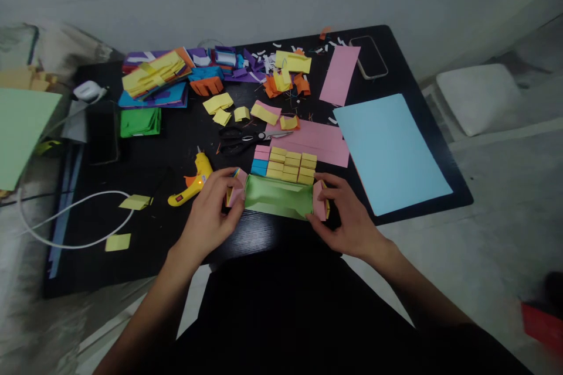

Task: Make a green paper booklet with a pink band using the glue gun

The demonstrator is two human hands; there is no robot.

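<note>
Near the table's front edge I hold a folded paper piece with a light green middle [279,196] and pink ends. My left hand [215,205] grips the left pink end [237,187], thumb in front and fingers behind. The right pink end [320,200] is pinched by my right hand [345,214]. Just beyond the green part stand small yellow folded paper blocks [291,165] in rows, with pink [263,153] and blue [259,167] ones at their left. A yellow glue gun [196,179] lies left of my left hand. Black-handled scissors [246,139] rest behind the blocks.
A light blue sheet [391,152] covers the table's right side. Pink paper [310,140] lies behind the blocks. Stacked coloured paper [156,73], a green bundle [141,122] and scraps [281,79] fill the back. A white cable [79,245] loops at the left; a dark phone [103,135] lies nearby.
</note>
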